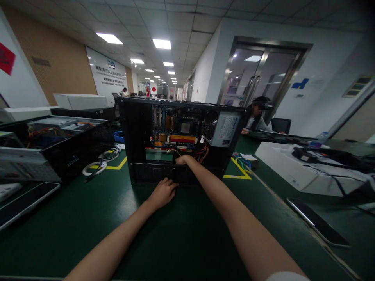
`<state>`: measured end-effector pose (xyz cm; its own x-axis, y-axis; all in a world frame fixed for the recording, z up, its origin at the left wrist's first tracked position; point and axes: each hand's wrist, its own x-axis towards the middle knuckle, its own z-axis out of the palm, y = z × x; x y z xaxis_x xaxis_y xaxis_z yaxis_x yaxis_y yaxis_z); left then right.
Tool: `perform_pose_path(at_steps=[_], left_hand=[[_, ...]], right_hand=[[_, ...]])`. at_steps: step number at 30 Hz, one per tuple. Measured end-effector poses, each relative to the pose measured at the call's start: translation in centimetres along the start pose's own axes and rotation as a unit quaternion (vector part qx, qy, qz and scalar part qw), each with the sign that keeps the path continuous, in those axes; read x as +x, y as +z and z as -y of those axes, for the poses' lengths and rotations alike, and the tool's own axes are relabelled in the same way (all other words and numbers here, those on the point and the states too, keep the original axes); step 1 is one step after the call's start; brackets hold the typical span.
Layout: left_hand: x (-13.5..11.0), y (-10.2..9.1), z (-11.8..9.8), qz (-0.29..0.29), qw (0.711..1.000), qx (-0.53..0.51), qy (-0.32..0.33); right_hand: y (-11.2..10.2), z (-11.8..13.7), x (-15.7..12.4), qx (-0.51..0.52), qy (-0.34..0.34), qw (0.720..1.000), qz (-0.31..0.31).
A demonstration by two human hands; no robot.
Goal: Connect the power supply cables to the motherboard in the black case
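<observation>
An open black computer case (140,171) stands on the green table, its inside facing me. Within it are a motherboard (159,121) and, at upper right, a silver power supply (227,128). My right hand (182,159) reaches over the case's lower rail with its fingers curled inward; the fingertips and whatever they grip are hidden. Loose red, yellow and black power cables (203,153) hang just right of that hand. My left hand (164,192) lies against the case's bottom front edge, fingers stretched out and holding nothing.
Another opened computer case (73,156) stands at left, near coiled white cables (95,168) and a tablet-like device (29,201). At right are a white box (281,164) with black gear on it and a phone (319,222). A person (260,117) sits beyond.
</observation>
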<state>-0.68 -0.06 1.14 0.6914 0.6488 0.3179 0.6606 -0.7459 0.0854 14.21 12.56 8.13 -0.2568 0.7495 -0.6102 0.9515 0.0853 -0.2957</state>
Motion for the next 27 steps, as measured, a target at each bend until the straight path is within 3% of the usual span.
perform_pose_path(at_steps=[8, 20, 27], left_hand=[[0.0, -0.1, 0.0, 0.0, 1.0, -0.001, 0.001], [0.0, 0.3, 0.1, 0.004, 1.0, 0.004, -0.006], [0.0, 0.1, 0.0, 0.001, 1.0, -0.002, -0.002]], right_hand=[[0.1, 0.1, -0.6, 0.013, -0.014, 1.0, 0.024], [0.1, 0.0, -2.2, 0.047, -0.047, 0.995, -0.073], [0.4, -1.3, -2.8, 0.134, -0.059, 0.981, -0.129]])
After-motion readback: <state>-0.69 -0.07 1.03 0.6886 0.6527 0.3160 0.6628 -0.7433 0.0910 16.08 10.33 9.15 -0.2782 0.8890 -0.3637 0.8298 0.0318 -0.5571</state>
